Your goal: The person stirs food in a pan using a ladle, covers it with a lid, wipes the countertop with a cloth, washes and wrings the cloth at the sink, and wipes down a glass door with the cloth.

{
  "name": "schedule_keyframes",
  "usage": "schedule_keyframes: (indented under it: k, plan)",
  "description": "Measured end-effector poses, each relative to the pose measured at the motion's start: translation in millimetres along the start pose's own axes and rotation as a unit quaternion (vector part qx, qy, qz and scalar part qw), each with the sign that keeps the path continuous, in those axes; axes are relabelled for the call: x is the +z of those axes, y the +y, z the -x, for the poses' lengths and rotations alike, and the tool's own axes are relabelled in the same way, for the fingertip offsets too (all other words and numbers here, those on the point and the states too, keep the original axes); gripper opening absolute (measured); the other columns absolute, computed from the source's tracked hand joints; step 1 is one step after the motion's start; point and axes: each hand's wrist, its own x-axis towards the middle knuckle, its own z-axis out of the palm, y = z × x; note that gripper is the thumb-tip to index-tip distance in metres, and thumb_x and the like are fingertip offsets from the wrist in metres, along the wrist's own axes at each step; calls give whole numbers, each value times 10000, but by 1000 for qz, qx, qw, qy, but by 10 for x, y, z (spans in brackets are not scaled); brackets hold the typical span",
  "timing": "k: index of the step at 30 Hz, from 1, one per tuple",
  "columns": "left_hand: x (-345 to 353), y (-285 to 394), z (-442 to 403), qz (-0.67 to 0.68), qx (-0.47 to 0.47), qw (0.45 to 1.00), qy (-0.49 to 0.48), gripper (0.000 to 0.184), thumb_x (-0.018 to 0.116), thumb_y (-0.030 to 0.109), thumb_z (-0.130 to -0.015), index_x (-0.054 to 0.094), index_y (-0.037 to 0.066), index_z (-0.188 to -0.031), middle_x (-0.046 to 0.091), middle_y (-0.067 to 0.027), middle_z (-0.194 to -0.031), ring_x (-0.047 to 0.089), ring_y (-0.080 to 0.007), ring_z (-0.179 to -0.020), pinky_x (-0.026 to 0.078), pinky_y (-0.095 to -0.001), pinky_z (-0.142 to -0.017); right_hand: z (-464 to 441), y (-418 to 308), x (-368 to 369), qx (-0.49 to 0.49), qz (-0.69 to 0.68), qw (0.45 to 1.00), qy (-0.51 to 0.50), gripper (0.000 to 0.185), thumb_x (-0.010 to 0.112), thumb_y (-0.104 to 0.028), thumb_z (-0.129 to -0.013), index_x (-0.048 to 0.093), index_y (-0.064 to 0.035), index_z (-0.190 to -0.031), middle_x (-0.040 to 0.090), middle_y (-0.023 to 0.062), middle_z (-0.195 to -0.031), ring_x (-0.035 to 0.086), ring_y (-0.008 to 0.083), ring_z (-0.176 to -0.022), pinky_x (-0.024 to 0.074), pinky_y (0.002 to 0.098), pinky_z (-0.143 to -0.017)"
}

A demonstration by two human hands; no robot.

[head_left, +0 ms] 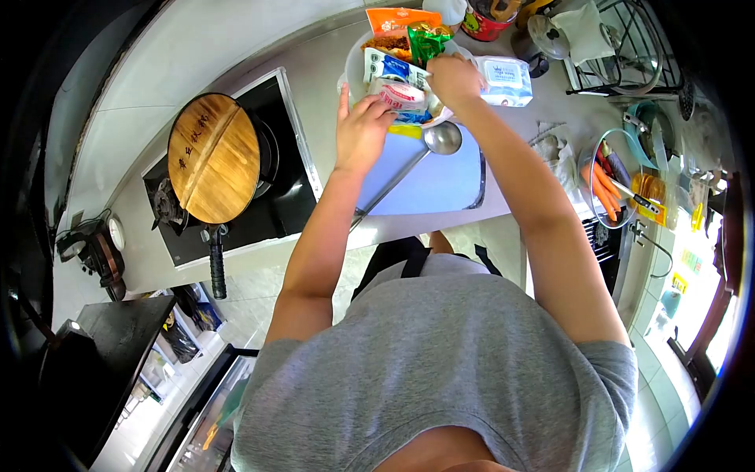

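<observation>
A pale bowl (353, 64) at the back of the counter is filled with food packets: an orange packet (391, 21), a green packet (427, 41), a white and blue packet (395, 68) and a clear packet with red print (399, 96). My left hand (365, 130) is at the bowl's left side, one finger stretched along the rim and the others spread onto the clear packet. At the right side of the bowl my right hand (456, 80) has its fingers bent inward; what they pinch is hidden. Nearer me, a metal ladle (443, 138) lies across a light blue board (440, 185).
Wet wipes (506, 81) lie right of the bowl, with a wire dish rack (629, 59) beyond. A glass bowl of carrots (602, 189) stands at right. On the black cooktop (287, 181) at left is a pan with a wooden lid (212, 157); its handle (217, 267) juts toward me.
</observation>
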Motion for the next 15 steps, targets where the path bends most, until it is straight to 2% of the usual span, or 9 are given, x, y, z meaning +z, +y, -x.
schedule_keyframes:
  k: [3, 5, 6, 7, 9, 10, 11, 13, 15]
  plan:
    - [33, 6, 43, 11, 2, 1000, 13, 230, 677, 41, -744, 787, 169, -901, 718, 55, -978, 632, -142, -1105, 306, -540, -1198, -55, 37, -431, 3, -195, 980, 35, 169, 675, -257, -906, 703, -124, -1005, 703, 122, -995, 662, 356, -1003, 553, 477, -811]
    - [39, -5, 52, 16, 5, 1000, 22, 226, 677, 44, -744, 786, 167, -900, 717, 52, -980, 633, -142, -1102, 339, -512, -1189, -209, 34, -605, -79, -229, 967, 84, 277, 633, -250, -917, 688, -117, -1155, 717, 192, -1047, 710, 361, -964, 572, 551, -815]
    - [35, -7, 53, 16, 11, 1000, 23, 222, 677, 48, -745, 784, 164, -901, 715, 53, -986, 635, -143, -1096, 354, -493, -1181, -253, -10, -639, -104, -245, 946, 184, 151, 669, -217, -893, 684, -106, -994, 691, 135, -828, 674, 385, -771, 551, 466, -720]
    - [34, -12, 49, 16, 16, 999, 25, 217, 677, 51, -747, 783, 161, -901, 713, 54, -992, 636, -144, -1089, 370, -474, -1173, -305, -1, -699, -107, -245, 946, 184, 151, 669, -217, -893, 684, -106, -994, 691, 135, -828, 674, 385, -771, 551, 466, -720]
    - [13, -4, 48, 14, 16, 999, 28, 215, 679, 57, -746, 783, 161, -903, 710, 54, -985, 637, -144, -1077, 378, -472, -1166, -339, -55, -1066, -75, -213, 972, 63, 338, 610, -194, -892, 668, -173, -1224, 694, 212, -1122, 662, 375, -1053, 529, 467, -903]
    - [4, 3, 56, 12, 19, 999, 30, 213, 680, 62, -746, 782, 160, -905, 706, 55, -979, 639, -145, -1064, 385, -469, -1159, -409, -49, -1032, -123, -195, 960, 159, 205, 634, -218, -897, 717, -174, -1080, 727, 144, -887, 701, 343, -881, 545, 460, -775]
    - [5, 10, 56, 12, 16, 999, 29, 213, 680, 62, -746, 782, 160, -905, 706, 55, -979, 639, -145, -1064, 385, -469, -1159, -426, -37, -1066, -126, -195, 960, 157, 205, 634, -218, -897, 717, -174, -1080, 727, 144, -887, 701, 343, -881, 545, 460, -775]
    - [20, 10, 43, 13, 15, 999, 32, 212, 684, 69, -748, 784, 161, -911, 699, 50, -949, 640, -146, -1031, 400, -459, -1142, -484, -14, -1248, -213, -198, 944, 155, 197, 638, -214, -893, 722, -176, -1067, 730, 139, -926, 701, 349, -884, 546, 469, -757]
    - [31, -12, 42, 11, 17, 999, 28, 210, 687, 74, -750, 785, 165, -911, 697, 48, -942, 640, -145, -1015, 404, -455, -1135, -496, -47, -1340, -221, -199, 941, 159, 188, 623, -237, -900, 728, -186, -1048, 728, 133, -905, 701, 350, -863, 544, 469, -737]
